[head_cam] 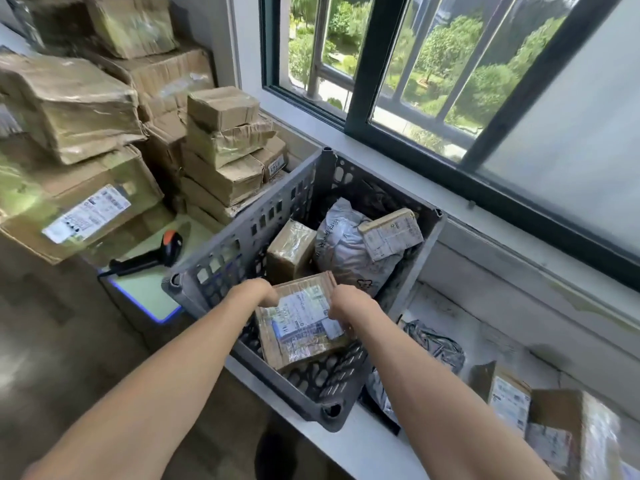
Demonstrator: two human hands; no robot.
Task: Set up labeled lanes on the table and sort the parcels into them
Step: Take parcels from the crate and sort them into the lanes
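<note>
A grey plastic crate [221, 258] stands on the white table by the window. Both my hands reach into it and grip a flat taped cardboard parcel [298, 337] with a white label. My left hand [258, 292] holds its left edge, my right hand [348, 301] its right edge. Deeper in the crate lie a small brown box [289, 251], a grey plastic mailer bag [343, 251] and a small labelled box [391, 232] on top of the bag.
Right of the crate, the table [485, 337] carries a dark mailer bag [433, 344] and labelled cardboard boxes [512, 403]. Stacked cardboard boxes [86, 109] fill the left side. A black and orange barcode scanner [152, 258] lies left of the crate. The window [450, 81] is behind.
</note>
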